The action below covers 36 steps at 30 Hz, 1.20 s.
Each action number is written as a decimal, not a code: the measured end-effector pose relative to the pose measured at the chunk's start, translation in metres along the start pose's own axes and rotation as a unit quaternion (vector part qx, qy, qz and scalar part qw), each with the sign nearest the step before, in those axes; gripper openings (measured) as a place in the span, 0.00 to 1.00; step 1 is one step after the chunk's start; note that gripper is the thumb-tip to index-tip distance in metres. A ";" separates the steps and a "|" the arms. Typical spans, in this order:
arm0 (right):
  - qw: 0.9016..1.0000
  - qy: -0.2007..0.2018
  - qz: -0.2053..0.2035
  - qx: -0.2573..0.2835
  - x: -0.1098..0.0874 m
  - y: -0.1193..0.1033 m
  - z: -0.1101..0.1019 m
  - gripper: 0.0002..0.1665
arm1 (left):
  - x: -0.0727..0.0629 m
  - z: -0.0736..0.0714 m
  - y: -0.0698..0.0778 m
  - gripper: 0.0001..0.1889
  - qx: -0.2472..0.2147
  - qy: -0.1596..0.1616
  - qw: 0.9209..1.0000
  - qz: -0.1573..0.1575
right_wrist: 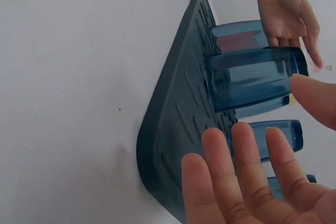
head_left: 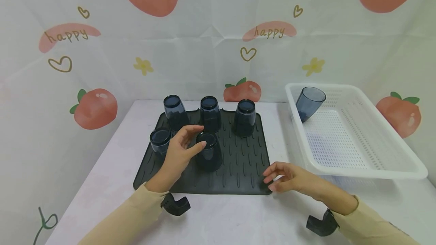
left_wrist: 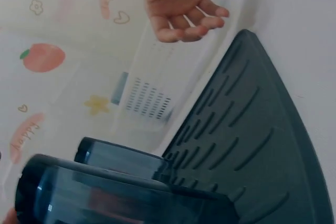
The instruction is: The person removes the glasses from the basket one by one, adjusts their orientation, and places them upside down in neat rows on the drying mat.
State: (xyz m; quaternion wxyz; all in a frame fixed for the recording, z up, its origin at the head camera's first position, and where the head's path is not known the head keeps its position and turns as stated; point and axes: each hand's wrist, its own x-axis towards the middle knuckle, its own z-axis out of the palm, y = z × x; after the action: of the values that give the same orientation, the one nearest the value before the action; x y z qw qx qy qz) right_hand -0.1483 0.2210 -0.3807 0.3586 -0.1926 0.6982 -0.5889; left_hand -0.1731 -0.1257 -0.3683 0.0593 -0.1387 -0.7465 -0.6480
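Several dark blue glasses stand upside down on a black ribbed drying mat [head_left: 238, 179]. My left hand [head_left: 178, 154] is at the front middle glass [head_left: 209, 158], thumb and fingers spread apart beside its upturned base. In the right wrist view that hand's fingers look straight, partly hidden behind the glass. Left of it, the front left glass [head_left: 159, 143] is partly covered by my left hand. Three more make a back row: a left glass [head_left: 175, 113], a middle glass [head_left: 210, 115] and a right glass [head_left: 245, 118]. My right hand [head_left: 289, 177] hovers at the mat's front right corner, fingers loosely bent, holding nothing.
To the right sits a white perforated plastic basket [head_left: 371, 124], with one blue glass [head_left: 310, 103] leaning in its back left corner. A white cloth backdrop [head_left: 211, 63] printed with fruit rises behind the white table [head_left: 238, 218].
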 end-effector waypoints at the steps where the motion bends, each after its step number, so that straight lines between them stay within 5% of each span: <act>1: 1.000 0.000 0.001 0.001 0.000 0.000 0.000 0.29 | 0.000 0.000 0.002 0.22 0.002 0.004 1.000 0.004; 10: 1.000 0.011 0.016 -0.011 -0.001 -0.001 0.000 0.28 | -0.007 0.007 0.031 0.18 -0.016 0.013 0.998 0.059; 20: 1.000 0.017 0.017 -0.018 -0.002 -0.003 0.003 0.27 | -0.021 0.027 0.053 0.15 -0.043 -0.078 0.990 0.107; 28: 0.999 0.020 0.021 -0.019 -0.002 -0.003 0.003 0.28 | -0.029 0.040 0.046 0.12 -0.049 -0.193 0.978 0.056; 36: 1.000 0.019 0.016 -0.013 -0.002 -0.003 0.003 0.27 | -0.027 0.044 0.039 0.14 0.008 -0.336 0.941 -0.038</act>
State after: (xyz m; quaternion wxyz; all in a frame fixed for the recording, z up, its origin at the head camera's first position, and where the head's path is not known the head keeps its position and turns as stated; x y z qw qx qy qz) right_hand -0.1456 0.2195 -0.3774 0.3523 -0.1753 0.7154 -0.5774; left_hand -0.1322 -0.0809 -0.3451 -0.2190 -0.3193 -0.7330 -0.5592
